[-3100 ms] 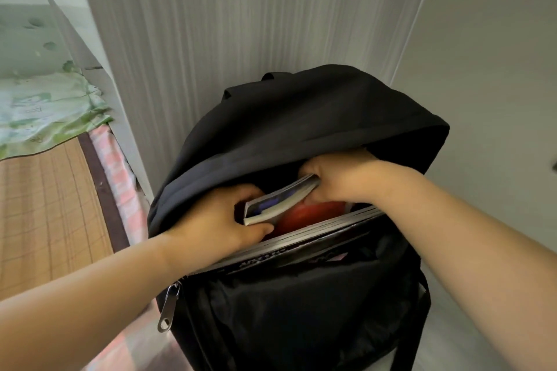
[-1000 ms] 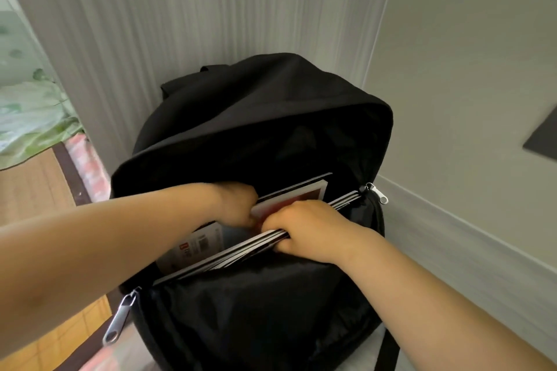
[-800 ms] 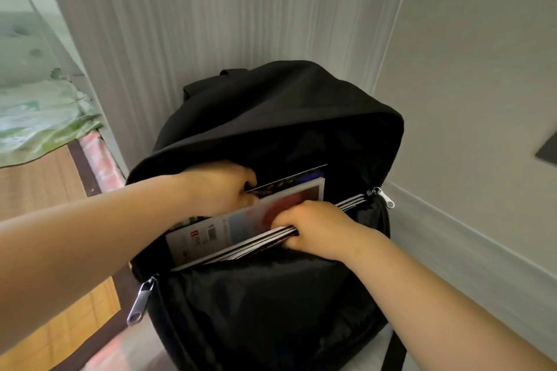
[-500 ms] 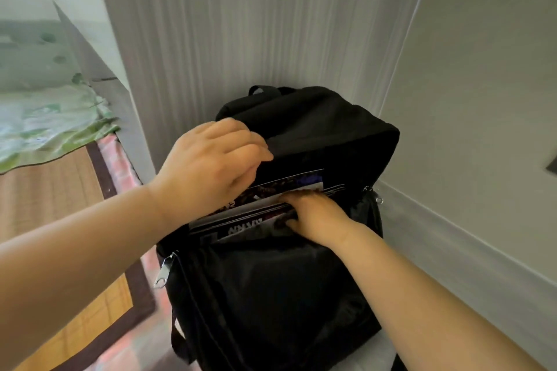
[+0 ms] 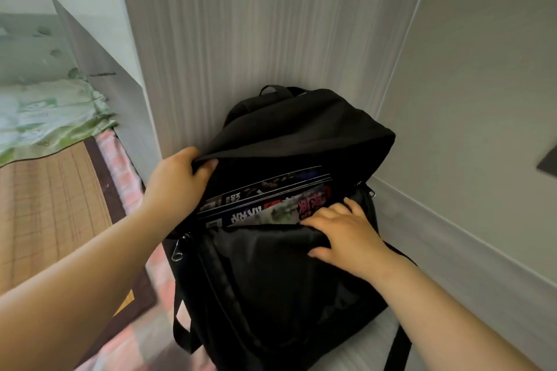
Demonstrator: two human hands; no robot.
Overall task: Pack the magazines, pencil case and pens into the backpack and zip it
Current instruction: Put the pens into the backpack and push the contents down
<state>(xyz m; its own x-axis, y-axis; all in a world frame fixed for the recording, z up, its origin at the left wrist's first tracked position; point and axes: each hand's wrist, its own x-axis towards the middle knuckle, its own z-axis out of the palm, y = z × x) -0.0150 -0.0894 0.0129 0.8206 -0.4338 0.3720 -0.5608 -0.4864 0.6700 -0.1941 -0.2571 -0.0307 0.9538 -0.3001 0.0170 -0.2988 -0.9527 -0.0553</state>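
A black backpack [image 5: 280, 286] stands upright in a wall corner with its main compartment unzipped. Several magazines [image 5: 265, 202] stand inside it, only their top edges and printed covers showing. My left hand [image 5: 177, 184] grips the rear rim of the opening at its left end, thumb over the fabric. My right hand [image 5: 343, 235] rests on the front rim near the right end, fingers curled over the edge and touching the magazines. One zipper pull [image 5: 177, 250] hangs at the left end of the opening, another [image 5: 371, 191] at the right. No pencil case or pens are in view.
A grey striped panel [image 5: 256, 39] stands right behind the backpack and a plain wall [image 5: 482, 84] to its right. At the left lie a woven bamboo mat [image 5: 45, 205] and a green patterned cloth [image 5: 45, 117]. A backpack strap [image 5: 180, 325] hangs at the front left.
My left hand has come out of the bag and moved to grip the rear rim. My right hand has let go of the magazines and shifted onto the front rim. The magazines sit lower.
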